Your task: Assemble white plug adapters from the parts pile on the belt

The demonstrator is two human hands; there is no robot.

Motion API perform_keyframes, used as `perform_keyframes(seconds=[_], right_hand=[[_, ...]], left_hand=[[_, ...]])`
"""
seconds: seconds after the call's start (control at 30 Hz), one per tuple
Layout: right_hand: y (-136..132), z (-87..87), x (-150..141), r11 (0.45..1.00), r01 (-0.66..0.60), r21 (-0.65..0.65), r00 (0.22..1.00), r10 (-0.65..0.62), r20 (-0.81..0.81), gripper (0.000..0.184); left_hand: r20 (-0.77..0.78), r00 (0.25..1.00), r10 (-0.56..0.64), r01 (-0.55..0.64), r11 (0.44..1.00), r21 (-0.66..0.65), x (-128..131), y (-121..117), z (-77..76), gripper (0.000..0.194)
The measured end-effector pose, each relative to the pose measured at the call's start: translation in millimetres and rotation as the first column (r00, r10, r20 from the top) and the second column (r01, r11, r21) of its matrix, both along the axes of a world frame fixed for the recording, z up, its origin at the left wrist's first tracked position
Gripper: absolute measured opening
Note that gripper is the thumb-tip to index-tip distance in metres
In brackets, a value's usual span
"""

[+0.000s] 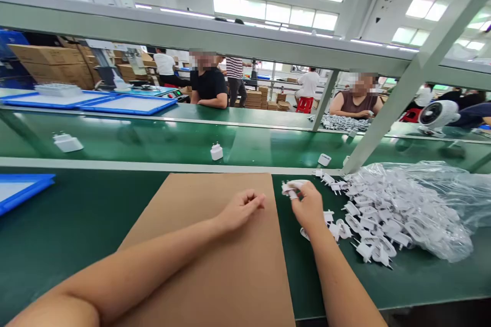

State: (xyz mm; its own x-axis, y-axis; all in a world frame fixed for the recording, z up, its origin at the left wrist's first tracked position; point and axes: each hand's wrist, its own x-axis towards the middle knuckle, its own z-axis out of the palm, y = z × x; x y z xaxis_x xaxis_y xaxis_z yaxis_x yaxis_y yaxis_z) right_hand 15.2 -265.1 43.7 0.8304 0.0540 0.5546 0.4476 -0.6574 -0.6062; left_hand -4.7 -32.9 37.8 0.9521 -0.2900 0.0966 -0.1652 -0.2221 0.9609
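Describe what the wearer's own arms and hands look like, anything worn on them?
Both forearms are bare as far as the picture shows, no sleeve in view. The left hand and right hand wear no gloves. No watch, wristband or ring shows on either. Fingernails look short and unpainted, though they are small in the picture.

A cardboard sheet lies on the table, plug parts heaped to its right.
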Motion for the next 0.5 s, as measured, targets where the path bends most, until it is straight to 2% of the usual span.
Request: perform_keyframes(seconds=[0.07,0.13,0.23,0.33,0.4,0.5], right_hand=[[18,1.1,-12,0.987,-0.150,0.062,0.989,0.150,-0.004,0.024],[34,0.3,-22,0.970,-0.235,0.064,0.970,0.239,-0.055,0.021],[44,-2.4,-27,0.967,-0.249,0.061,0.963,0.254,-0.091,0.014],[42,-3.3,-25,0.962,-0.243,0.123,0.962,0.256,-0.101,0.011],[40,-3.2,-23,0.948,-0.246,0.199,0.953,0.274,-0.127,0.022],[40,-3.0,-20,0.905,-0.230,0.358,0.927,0.316,-0.202,0.051]], left_hand=[[-0.035,0.996,-0.078,0.073,0.990,-0.118,-8,-7,-7.8,0.061],[-0.042,0.994,-0.105,0.096,0.981,-0.167,-8,-7,-13.3,0.063],[-0.034,0.993,-0.109,0.102,0.982,-0.162,-2,-3,-16.0,0.056],[-0.074,0.987,-0.140,0.124,0.975,-0.186,-2,0,-14.4,0.052],[-0.094,0.988,-0.125,0.104,0.974,-0.200,-3,0,-13.3,0.052],[-0.088,0.992,-0.090,0.070,0.977,-0.203,-4,0,-13.4,0.052]])
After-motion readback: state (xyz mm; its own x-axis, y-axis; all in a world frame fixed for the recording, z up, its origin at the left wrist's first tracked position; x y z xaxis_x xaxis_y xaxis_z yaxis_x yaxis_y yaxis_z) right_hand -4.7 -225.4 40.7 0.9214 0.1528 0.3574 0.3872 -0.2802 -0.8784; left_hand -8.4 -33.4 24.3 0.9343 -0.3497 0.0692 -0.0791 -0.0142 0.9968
